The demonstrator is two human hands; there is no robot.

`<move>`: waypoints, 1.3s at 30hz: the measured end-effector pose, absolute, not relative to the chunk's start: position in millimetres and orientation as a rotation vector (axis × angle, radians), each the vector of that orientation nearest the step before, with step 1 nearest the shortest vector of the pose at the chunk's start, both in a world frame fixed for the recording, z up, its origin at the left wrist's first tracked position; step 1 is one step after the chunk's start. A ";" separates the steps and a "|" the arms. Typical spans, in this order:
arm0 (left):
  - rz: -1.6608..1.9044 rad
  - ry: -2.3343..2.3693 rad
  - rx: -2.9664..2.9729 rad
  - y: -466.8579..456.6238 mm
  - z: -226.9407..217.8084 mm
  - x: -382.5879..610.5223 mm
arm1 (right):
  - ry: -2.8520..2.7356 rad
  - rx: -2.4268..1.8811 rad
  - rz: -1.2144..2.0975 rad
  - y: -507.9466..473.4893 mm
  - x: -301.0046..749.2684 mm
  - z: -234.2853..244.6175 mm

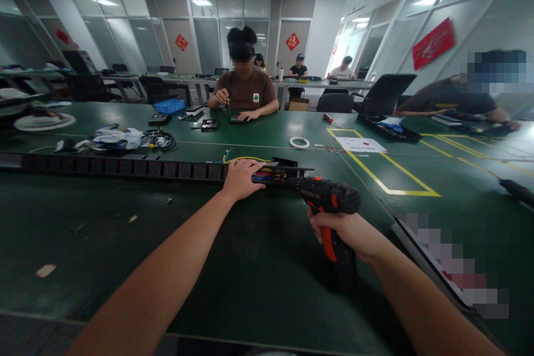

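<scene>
A long black power strip [125,167] lies across the green table [233,267]. My left hand [242,178] is closed over its right end, where coloured wires [263,177] show inside the opened casing. My right hand [346,231] grips the handle of a black and orange cordless screwdriver [325,196]. Its tip points left into the strip's open end, just right of my left hand.
Cables and white parts [120,138] lie behind the strip, with a blue bin [169,105] and a white tape ring [299,142]. Yellow floor-tape lines [387,181] mark the table at right. One person [245,92] works opposite; another leans in at far right [454,97].
</scene>
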State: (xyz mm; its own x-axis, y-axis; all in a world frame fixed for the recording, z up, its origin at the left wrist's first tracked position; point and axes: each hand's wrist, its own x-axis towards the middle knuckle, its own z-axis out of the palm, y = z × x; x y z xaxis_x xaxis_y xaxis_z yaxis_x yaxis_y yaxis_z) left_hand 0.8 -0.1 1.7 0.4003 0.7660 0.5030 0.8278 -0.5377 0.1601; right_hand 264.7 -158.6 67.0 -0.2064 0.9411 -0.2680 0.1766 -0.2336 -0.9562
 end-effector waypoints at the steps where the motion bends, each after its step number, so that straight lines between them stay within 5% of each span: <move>1: -0.814 -1.446 -2.529 -0.2 1.7 0.8 | -1.363 -1.399 1.505 -158.7 264.5 67.3; 39: -0.826 -1.422 -2.519 -0.8 1.5 1.1 | -1.394 -1.416 1.487 -158.8 263.5 70.5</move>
